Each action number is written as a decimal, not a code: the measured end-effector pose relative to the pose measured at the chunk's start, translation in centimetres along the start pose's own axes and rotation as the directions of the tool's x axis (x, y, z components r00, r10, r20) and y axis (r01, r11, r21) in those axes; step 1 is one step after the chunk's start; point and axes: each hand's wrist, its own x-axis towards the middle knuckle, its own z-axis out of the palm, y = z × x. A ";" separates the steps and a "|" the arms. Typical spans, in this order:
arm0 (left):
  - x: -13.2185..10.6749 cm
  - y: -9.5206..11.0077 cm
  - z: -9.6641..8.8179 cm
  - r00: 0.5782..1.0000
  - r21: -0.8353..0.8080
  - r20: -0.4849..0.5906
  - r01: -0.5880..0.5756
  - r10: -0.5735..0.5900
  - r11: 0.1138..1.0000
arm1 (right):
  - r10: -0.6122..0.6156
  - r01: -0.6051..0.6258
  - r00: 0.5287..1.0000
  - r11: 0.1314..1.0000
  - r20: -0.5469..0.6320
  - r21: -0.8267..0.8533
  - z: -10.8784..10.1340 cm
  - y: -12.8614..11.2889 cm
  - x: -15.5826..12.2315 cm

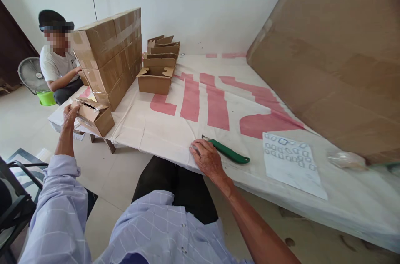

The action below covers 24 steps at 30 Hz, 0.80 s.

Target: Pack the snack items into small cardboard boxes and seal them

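My left hand [70, 115] grips the left end of a small cardboard box [98, 117] at the table's front left. The box's top flaps are partly raised, with a dark slot and bits of clear tape between them. My right hand [206, 158] lies on the table's front edge with nothing seen in it, its fingers loosely bent. Just beyond it, close to the knuckles, lies a green-handled cutter [230, 152]. The tip of the cutter shows past the hand; the part nearest the hand is hidden.
A tall stack of taped cartons [109, 56] stands at the left, with several open cardboard boxes [155, 83] beside it. A person [58, 60] crouches beyond the stack near a fan [29, 73]. A marked paper sheet [292, 164] and a large cardboard carton [337, 56] occupy the right.
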 end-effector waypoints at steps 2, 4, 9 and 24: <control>-0.7 0.2 0.4 0.999 -0.004 0.016 0.050 -0.050 0.999 | 0.008 -0.008 1.000 1.000 0.009 0.007 -0.1 0.0 0.0; -2.3 0.5 1.1 0.997 -0.013 0.050 0.063 -0.062 0.998 | 0.021 -0.022 1.000 1.000 0.021 0.016 -0.2 0.0 0.0; -9.3 1.5 3.5 0.973 -0.061 0.230 0.016 -0.001 0.998 | 0.031 -0.032 0.999 0.999 0.030 0.025 -0.4 -0.1 0.1; -16.2 5.9 11.6 0.651 -0.496 0.635 -0.070 0.417 0.865 | 0.058 -0.062 0.996 0.997 0.073 0.048 -1.1 -1.1 2.1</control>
